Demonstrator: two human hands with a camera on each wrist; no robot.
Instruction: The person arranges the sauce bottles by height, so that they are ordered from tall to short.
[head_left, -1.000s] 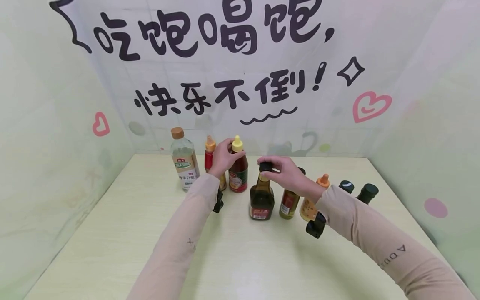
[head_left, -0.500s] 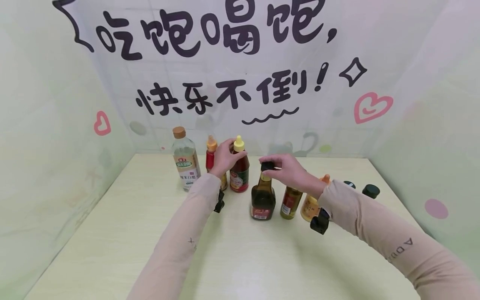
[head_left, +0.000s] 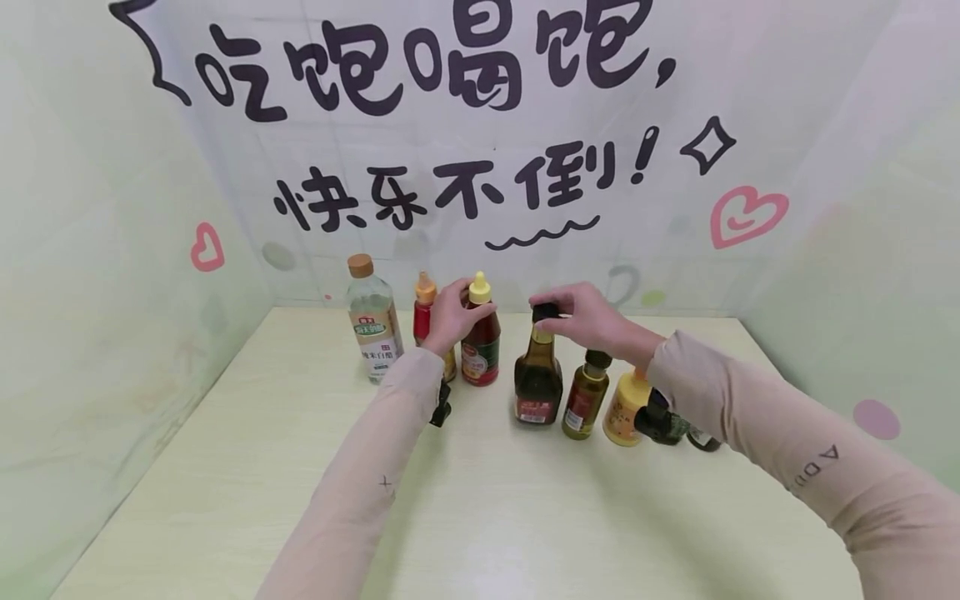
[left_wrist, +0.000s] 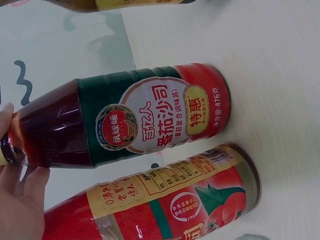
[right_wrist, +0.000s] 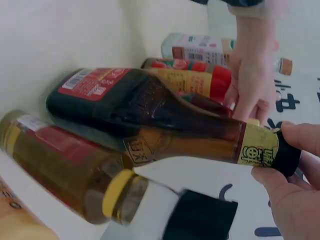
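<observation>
My left hand [head_left: 452,318] holds the ketchup bottle [head_left: 480,354] by its neck, just under the yellow nozzle cap [head_left: 480,289]. That bottle stands upright, its green and red label [left_wrist: 155,115] facing the left wrist view. A second red sauce bottle [left_wrist: 175,200] with an orange cap is right beside it, partly behind the hand in the head view. My right hand [head_left: 581,321] pinches the black cap [right_wrist: 286,151] of a dark glass sauce bottle [head_left: 537,379] with a red label, thumb on one side and fingers on the other.
A clear white vinegar bottle [head_left: 375,329] stands at the far left. An oil bottle [head_left: 585,400] is close right of the dark bottle, followed by a yellow bottle [head_left: 624,410]. Dark-capped bottles beyond are mostly hidden by the right sleeve [head_left: 720,392]. A printed cloth backdrop [head_left: 450,192] rises behind the table [head_left: 465,500].
My right hand has moved the dark sauce bottle up and to the right, nearer the oil bottle. The right forearm now covers more of the bottles there. My left hand stays on the ketchup bottle.
</observation>
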